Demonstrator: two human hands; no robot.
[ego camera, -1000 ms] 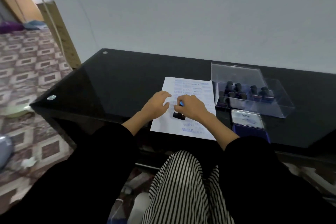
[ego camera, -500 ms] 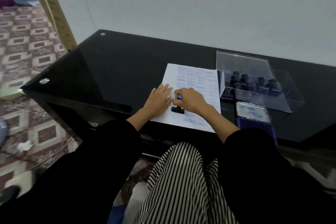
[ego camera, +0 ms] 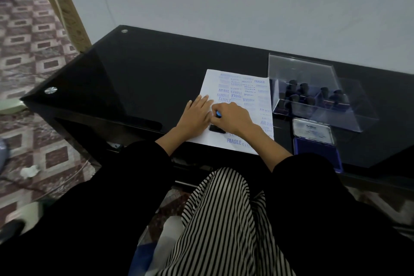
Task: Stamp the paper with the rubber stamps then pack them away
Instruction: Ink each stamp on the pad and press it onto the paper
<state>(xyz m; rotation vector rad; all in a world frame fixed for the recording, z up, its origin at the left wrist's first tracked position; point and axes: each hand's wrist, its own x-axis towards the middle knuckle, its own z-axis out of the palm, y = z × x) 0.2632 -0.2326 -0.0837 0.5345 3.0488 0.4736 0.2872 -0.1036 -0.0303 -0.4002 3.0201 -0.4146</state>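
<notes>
A person's right hand (ego camera: 233, 119) closes its grip on a stamp (ego camera: 216, 128), pressing it onto paper (ego camera: 237, 105); flat left hand (ego camera: 197, 114) steadies the sheet.

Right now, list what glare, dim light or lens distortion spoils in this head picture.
Head view: light is dim and flat, with a faint sheen on the glossy black table. Head view: the wide-angle lens bends the table's edges. Head view: stamps in the clear box are dark blobs behind plastic; FRAGILE on the paper reads, fainter prints smear.
</notes>
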